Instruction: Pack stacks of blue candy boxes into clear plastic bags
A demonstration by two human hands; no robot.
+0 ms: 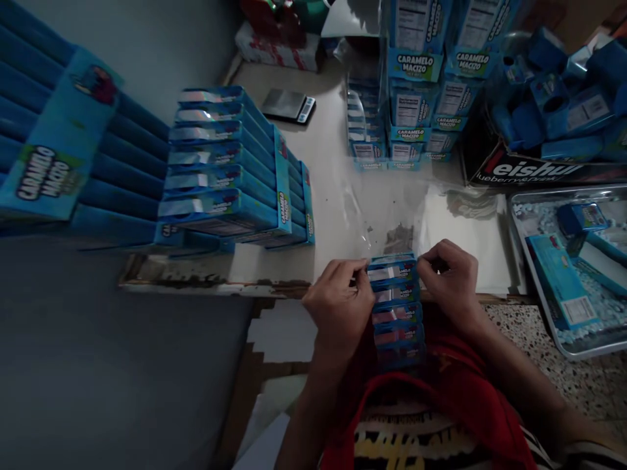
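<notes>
A stack of several small blue candy boxes rests against my body at the table's near edge. My left hand pinches the left side of the top box, fingers closed. On the box's right side my right hand does the same. A clear plastic bag lies on the table just beyond the stack, its mouth toward my hands.
A tall pile of blue boxes stands at the left of the table. More stacked boxes fill the back, with a small scale beside them. A metal tray with boxes sits at the right. Large flat blue packs lean far left.
</notes>
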